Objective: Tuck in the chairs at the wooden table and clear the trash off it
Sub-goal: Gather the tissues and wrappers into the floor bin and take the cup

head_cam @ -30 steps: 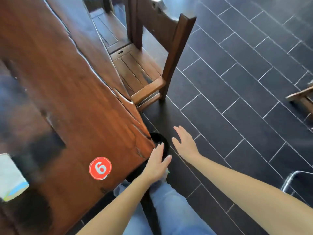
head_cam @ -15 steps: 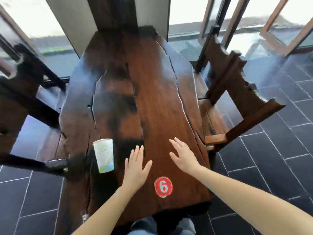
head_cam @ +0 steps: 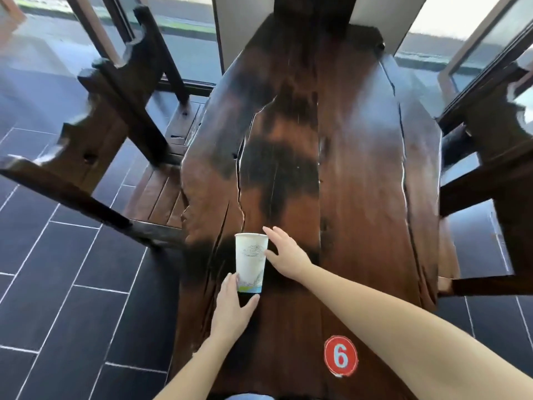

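A white paper cup stands upright on the long dark wooden table, near its front left side. My left hand lies at the cup's base, fingers apart, touching or nearly touching it. My right hand is open beside the cup's right side, fingertips by the rim. Neither hand has closed around the cup. A dark wooden chair stands at the table's left, its seat partly under the edge. Another chair stands at the right.
A red round sticker with the number 6 marks the table's near end. Dark floor tiles surround the table. Glass doors and a pillar stand beyond the far end.
My view has swung left and centred on the table. Both hands have moved forward and left to the cup, which now sits between them.
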Action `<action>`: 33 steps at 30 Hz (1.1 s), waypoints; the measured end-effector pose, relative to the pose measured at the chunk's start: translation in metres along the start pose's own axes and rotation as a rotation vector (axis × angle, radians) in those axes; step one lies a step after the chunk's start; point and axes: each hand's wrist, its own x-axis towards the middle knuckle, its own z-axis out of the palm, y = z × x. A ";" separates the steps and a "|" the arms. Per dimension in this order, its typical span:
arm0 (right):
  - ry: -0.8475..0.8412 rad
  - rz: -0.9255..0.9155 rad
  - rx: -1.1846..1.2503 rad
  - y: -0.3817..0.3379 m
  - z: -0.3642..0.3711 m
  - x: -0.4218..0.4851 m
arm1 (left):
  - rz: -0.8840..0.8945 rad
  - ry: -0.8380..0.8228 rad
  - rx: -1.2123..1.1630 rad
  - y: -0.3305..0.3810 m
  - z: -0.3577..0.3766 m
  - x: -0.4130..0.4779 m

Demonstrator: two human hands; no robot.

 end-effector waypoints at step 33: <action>0.959 0.873 0.449 0.246 0.019 -0.355 | -0.096 -0.687 -0.183 0.116 0.253 -0.144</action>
